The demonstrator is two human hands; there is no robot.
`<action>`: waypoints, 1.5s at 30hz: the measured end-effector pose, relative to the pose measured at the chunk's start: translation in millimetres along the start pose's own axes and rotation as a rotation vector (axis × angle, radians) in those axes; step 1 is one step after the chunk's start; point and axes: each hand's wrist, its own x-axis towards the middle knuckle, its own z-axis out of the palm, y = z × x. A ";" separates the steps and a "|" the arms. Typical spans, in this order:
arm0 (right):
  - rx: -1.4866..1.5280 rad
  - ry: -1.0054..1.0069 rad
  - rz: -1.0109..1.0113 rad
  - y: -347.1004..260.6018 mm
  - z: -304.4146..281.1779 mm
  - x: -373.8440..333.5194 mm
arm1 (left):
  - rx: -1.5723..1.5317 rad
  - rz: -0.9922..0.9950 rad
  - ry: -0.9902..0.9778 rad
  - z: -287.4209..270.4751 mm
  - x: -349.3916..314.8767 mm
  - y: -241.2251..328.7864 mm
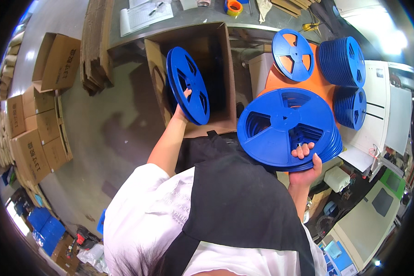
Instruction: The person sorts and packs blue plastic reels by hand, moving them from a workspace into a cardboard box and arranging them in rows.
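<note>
At the carton (229, 69): reel (198, 85) in left hand (184, 106)

Reel held on edge, pinched at a spoke opening, presumably for control. Rightward of this grip, past the carton's wall, a stack (280, 122) is clasped by the right hand (308, 165) through an opening, likely against slipping. Beyond that grip: orange top (273, 80), single reel (295, 56), rear stacks (358, 64).
</note>
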 end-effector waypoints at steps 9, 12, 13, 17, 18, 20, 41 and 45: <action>-0.017 0.156 -0.054 -27.1 -31.0 -5.9 | -0.004 -0.250 0.094 17.2 118.4 -43.3; -0.048 0.188 -0.059 -36.3 -36.8 -0.5 | 0.104 -0.293 0.172 0.8 149.0 -56.8; -0.055 0.198 -0.054 -39.6 -38.6 2.3 | 0.119 -0.286 0.152 -5.5 156.8 -59.6; -0.041 0.193 -0.003 -45.8 -37.5 19.5 | 0.126 -0.264 0.444 -25.6 165.6 -65.0; -0.040 0.194 -0.011 -45.9 -38.6 21.2 | 0.247 -0.287 0.607 8.3 144.6 -57.3; -0.032 0.174 0.002 -46.4 -37.0 27.0 | 0.269 -0.280 0.654 -16.0 123.2 -71.4; 0.326 -0.646 0.181 -23.0 0.0 48.6 | 0.464 0.206 0.293 58.1 -69.4 13.4; 0.302 -0.680 0.209 -17.5 6.0 37.8 | 0.514 0.299 0.229 73.2 -79.1 31.3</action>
